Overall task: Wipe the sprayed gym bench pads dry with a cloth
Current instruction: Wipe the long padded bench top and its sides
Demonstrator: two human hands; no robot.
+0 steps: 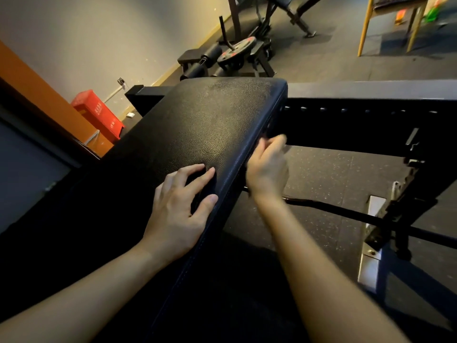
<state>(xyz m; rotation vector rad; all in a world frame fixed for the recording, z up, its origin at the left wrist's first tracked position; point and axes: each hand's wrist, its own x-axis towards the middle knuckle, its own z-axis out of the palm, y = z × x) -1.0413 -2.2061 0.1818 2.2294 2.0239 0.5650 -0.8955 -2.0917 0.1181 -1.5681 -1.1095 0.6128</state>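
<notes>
A black textured bench pad (210,125) slopes up and away from me, with a faint dusty or damp sheen near its far end. My left hand (180,206) lies flat on the pad near its right edge, fingers spread. Under those fingers is a darker patch that looks like a dark cloth (197,186). My right hand (268,167) is at the pad's right side edge. It is blurred, its fingers bent toward the pad's side. Whether it holds anything is not visible.
The bench's black steel frame (371,95) with adjustment holes runs off to the right, and its base bars (395,219) cross the speckled rubber floor. A red crate (99,112) stands by the wall at left. Weight plates and other benches (237,53) are behind, with a yellow-legged table (366,28) at far right.
</notes>
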